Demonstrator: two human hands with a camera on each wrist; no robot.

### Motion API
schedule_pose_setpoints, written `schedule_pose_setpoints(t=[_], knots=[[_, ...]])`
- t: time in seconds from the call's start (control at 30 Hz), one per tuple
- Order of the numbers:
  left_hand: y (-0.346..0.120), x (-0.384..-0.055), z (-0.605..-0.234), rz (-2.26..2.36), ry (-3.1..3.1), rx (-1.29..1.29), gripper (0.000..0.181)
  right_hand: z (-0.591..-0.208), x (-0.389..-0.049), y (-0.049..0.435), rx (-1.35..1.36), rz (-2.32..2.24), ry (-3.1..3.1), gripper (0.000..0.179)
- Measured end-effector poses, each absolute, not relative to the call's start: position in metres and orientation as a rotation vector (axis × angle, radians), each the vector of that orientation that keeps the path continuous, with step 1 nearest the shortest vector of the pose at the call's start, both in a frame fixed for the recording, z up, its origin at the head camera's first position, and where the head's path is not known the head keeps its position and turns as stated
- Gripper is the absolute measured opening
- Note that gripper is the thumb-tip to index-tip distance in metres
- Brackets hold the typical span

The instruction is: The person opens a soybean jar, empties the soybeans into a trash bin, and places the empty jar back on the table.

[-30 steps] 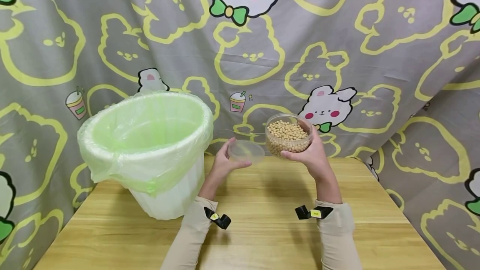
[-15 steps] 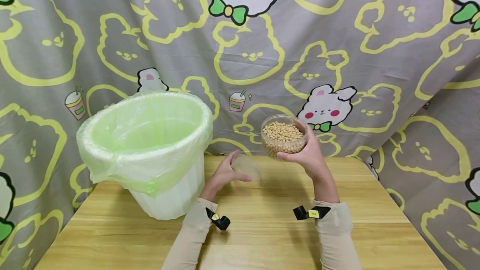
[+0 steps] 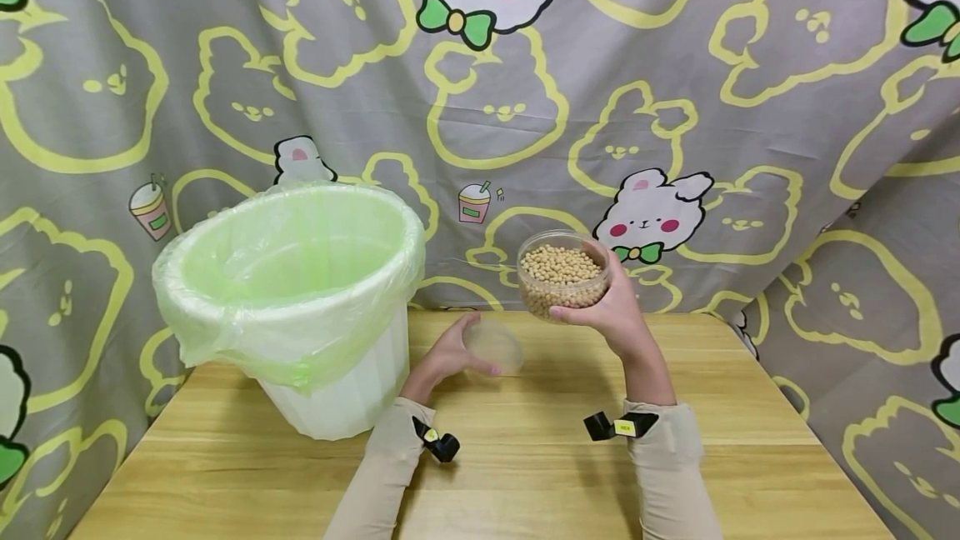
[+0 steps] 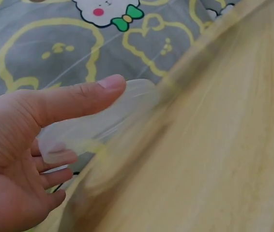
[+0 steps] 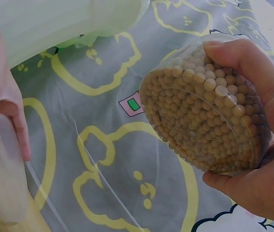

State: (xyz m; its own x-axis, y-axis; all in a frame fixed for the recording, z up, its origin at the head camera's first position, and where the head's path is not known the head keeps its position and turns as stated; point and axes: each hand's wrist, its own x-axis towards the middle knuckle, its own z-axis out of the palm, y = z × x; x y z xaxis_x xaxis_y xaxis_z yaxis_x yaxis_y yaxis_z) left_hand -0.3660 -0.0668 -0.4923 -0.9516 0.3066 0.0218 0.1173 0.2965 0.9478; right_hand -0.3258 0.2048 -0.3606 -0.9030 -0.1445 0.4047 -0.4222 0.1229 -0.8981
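In the head view my right hand [image 3: 621, 317] grips a clear round plastic tub [image 3: 534, 297] from its right side, raised above the table. Pale round beans [image 3: 562, 265], which look like soybeans, fill much of it. Its underside, covered in beans [image 5: 195, 116], shows in the right wrist view, with fingers and thumb on opposite sides. My left hand [image 3: 447, 352] holds a translucent round lid [image 3: 501, 347] by its edge, low over the table to the left of the tub. The left wrist view shows the thumb along one side of this lid [image 4: 98, 123] and fingers at the other.
A white bin [image 3: 337, 390] with a pale green plastic liner [image 3: 300, 348] folded over its rim stands on the table's left. The wooden table [image 3: 525, 473] meets a grey patterned curtain [image 3: 517, 48] at its back edge. Black mounts [image 3: 444, 445] sit on both sleeves.
The left hand has moved down toward the table with the lid. The right hand has shifted the tub slightly left. The bin has stayed put.
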Motion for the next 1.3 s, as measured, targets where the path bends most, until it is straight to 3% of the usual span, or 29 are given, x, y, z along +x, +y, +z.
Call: schedule_pose_setpoints(t=[1.07,1.3], knots=[[-0.068,-0.361,-0.496,1.519,2.543,0.453,0.116,-0.362,-0.326,0.204,0.542,1.865,-2.201,0.111],[-0.059,-0.361,-0.472,1.767,2.597,0.452,0.085,-0.362,-0.327,0.205,0.544,1.859,-2.202,0.110]])
